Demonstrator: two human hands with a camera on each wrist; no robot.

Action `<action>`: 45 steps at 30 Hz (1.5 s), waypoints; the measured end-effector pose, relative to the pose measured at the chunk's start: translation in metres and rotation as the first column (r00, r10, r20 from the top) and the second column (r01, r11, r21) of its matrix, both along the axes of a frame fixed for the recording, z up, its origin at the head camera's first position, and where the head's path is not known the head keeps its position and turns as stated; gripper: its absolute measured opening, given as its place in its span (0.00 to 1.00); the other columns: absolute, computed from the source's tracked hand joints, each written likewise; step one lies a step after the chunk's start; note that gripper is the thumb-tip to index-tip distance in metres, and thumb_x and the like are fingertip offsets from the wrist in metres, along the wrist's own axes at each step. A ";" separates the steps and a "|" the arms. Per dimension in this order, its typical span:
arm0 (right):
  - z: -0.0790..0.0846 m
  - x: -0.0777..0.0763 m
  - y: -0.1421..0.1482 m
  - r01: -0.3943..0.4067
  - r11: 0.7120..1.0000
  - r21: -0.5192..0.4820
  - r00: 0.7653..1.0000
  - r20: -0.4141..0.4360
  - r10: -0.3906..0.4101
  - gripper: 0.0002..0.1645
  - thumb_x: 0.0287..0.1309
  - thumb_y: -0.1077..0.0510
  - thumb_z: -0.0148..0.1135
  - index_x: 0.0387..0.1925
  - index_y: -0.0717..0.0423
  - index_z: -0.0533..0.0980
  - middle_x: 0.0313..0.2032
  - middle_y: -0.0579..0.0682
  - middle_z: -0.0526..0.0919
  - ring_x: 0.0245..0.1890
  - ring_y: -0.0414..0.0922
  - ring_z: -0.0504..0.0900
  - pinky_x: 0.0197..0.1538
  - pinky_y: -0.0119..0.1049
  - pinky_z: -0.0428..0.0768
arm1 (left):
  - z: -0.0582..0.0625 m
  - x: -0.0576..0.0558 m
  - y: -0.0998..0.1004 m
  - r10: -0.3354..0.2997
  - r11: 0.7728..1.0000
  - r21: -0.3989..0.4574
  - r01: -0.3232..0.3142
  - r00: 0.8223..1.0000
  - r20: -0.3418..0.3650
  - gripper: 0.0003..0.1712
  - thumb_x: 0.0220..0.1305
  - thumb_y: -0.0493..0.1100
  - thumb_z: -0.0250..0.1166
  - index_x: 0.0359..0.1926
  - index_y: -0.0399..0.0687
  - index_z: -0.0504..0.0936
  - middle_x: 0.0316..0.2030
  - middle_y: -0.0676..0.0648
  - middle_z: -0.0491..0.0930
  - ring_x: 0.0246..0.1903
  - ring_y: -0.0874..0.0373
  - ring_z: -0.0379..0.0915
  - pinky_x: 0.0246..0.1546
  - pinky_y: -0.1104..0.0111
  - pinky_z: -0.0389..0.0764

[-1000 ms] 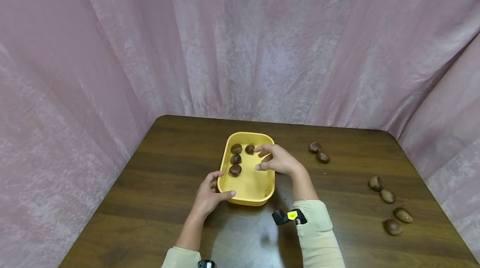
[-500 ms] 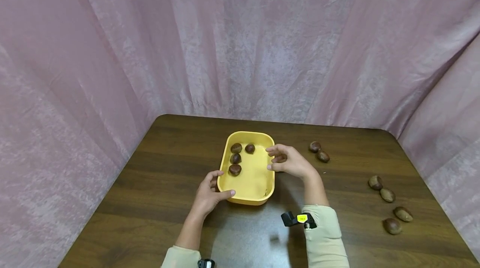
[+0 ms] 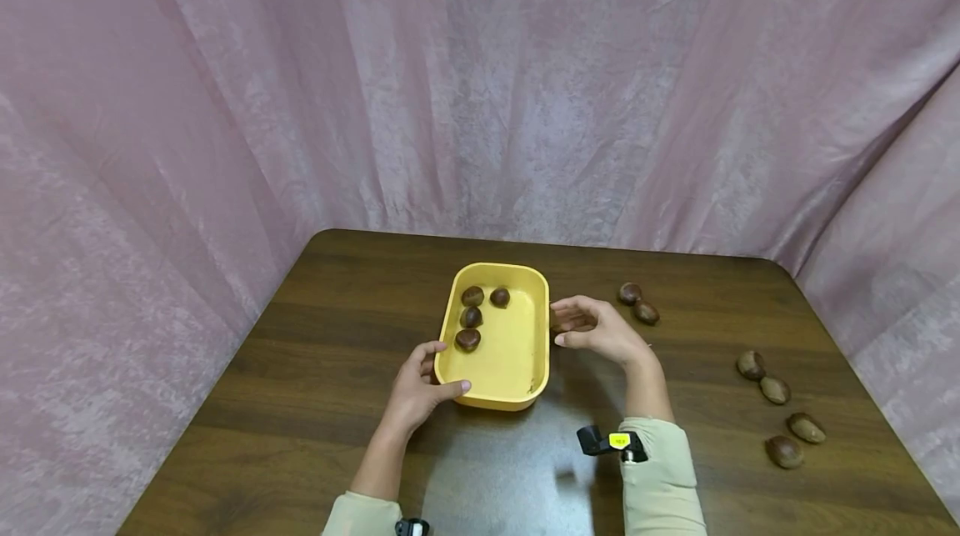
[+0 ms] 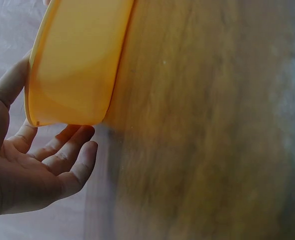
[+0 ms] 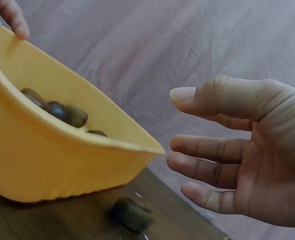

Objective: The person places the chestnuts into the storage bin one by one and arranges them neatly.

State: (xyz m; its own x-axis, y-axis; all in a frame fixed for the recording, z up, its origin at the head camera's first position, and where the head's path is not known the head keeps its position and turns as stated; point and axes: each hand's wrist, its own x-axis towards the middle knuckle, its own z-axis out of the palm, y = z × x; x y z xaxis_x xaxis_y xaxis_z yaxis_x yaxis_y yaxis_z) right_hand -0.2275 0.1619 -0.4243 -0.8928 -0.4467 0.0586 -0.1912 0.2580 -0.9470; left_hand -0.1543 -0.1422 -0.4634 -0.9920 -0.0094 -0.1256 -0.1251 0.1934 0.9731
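Note:
A yellow plastic container [image 3: 498, 365] stands on the table with brown chestnuts in it. Three chestnuts [image 3: 471, 317] line its left side and one lies near the back [image 3: 500, 297]. My left hand [image 3: 418, 390] holds its near left corner, thumb over the front rim and fingers against the left wall; in the left wrist view the fingertips [image 4: 87, 131] sit by the outer wall. Just outside the right wall is my right hand [image 3: 596, 329], fingers spread and holding nothing. Below it, a chestnut [image 5: 132, 214] lies on the table beside the container, mostly hidden by the hand in the head view.
Two chestnuts [image 3: 638, 303] lie on the dark wooden table [image 3: 337, 294] right of the container. Several more, among them a chestnut [image 3: 784, 453], are scattered near the right edge. Pink curtains [image 3: 480, 86] hang behind and beside the table.
My right hand has moved out of the container, over its right rim, and down to the outside. My left hand stays at the corner, and the chestnuts inside have hardly moved.

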 end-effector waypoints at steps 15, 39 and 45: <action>-0.017 0.001 0.014 0.077 0.997 -0.028 0.996 0.043 -0.075 0.28 0.48 0.71 0.66 0.53 0.70 0.70 0.50 0.70 0.73 0.50 0.68 0.70 0.48 0.44 0.72 | -0.003 -0.001 -0.001 0.001 1.000 -0.001 -0.001 1.000 0.000 0.39 0.41 0.35 0.77 0.56 0.40 0.68 0.46 0.33 0.75 0.40 0.43 0.73 0.31 0.65 0.74; -0.065 -0.011 0.022 0.250 0.967 -0.057 0.964 0.111 -0.243 0.38 0.48 0.66 0.69 0.60 0.69 0.64 0.57 0.70 0.67 0.55 0.64 0.68 0.53 0.46 0.68 | -0.001 -0.001 0.000 -0.005 1.000 -0.013 0.005 1.000 0.015 0.40 0.42 0.35 0.77 0.58 0.40 0.68 0.46 0.34 0.75 0.37 0.50 0.73 0.32 0.65 0.74; -0.062 -0.013 0.017 0.233 0.973 0.003 0.970 0.069 -0.232 0.41 0.47 0.66 0.70 0.62 0.70 0.62 0.54 0.72 0.69 0.52 0.65 0.68 0.50 0.48 0.69 | -0.001 -0.001 0.000 -0.006 1.000 -0.020 0.007 1.000 0.007 0.41 0.42 0.36 0.77 0.58 0.39 0.67 0.46 0.33 0.75 0.37 0.49 0.73 0.32 0.64 0.74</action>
